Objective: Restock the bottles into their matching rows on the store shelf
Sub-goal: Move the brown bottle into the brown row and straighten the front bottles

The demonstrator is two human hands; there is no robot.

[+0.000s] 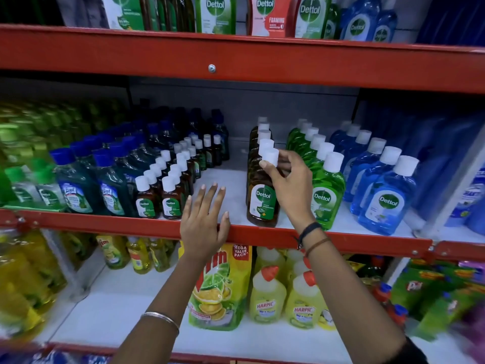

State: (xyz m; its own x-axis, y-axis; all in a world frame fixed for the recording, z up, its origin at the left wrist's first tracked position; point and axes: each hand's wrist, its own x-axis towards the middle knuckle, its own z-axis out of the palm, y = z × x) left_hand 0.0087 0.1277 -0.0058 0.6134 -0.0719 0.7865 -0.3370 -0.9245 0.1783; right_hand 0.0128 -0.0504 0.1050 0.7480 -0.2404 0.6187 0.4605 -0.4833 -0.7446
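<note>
A large brown Dettol bottle (261,203) with a white cap stands at the front of its row on the middle shelf (231,195). My right hand (288,185) grips its neck just under the cap. My left hand (203,222) lies flat, fingers spread, on the shelf's red front edge and holds nothing. Between the brown row and two rows of small brown Dettol bottles (157,195) is a bare white gap. A green Dettol row (326,190) and a blue Dettol row (385,198) stand to the right.
Dark green Lizol bottles (76,185) fill the shelf's left side. The red upper shelf (236,59) carries more Dettol packs. Below are a yellow Vim pouch (217,287) and yellow Harpic bottles (267,298).
</note>
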